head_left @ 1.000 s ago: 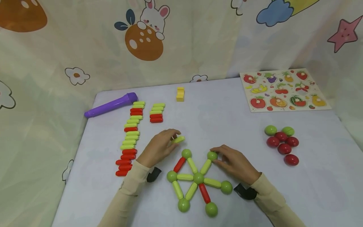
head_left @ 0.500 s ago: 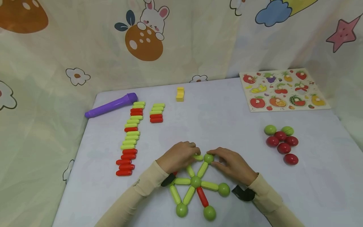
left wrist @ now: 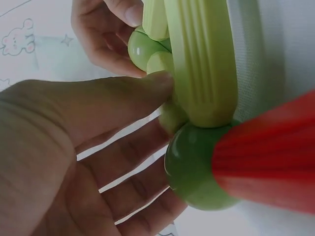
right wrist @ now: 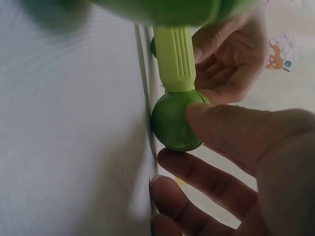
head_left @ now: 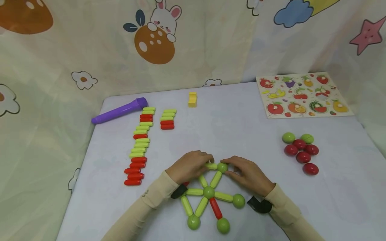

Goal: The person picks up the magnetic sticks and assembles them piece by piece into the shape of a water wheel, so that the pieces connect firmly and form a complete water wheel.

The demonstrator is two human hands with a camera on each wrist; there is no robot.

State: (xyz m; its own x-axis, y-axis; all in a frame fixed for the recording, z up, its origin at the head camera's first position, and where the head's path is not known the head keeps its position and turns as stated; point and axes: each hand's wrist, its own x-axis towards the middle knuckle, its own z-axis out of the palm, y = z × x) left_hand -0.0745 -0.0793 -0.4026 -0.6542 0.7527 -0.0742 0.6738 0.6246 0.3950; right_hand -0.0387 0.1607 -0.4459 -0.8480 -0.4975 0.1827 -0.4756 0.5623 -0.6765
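Rod now against ball, in left grip

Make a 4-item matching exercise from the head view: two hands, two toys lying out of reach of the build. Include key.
Column 1
1. left hand
2. purple stick
3. right hand
4. fruit board

Column 2
A. lies near the far right corner of the table
B. holds a green ball between thumb and finger
C. lies near the far left corner of the table
D. pinches a light green rod

Pairs: 1-D, 2-C, 3-B, 4-A
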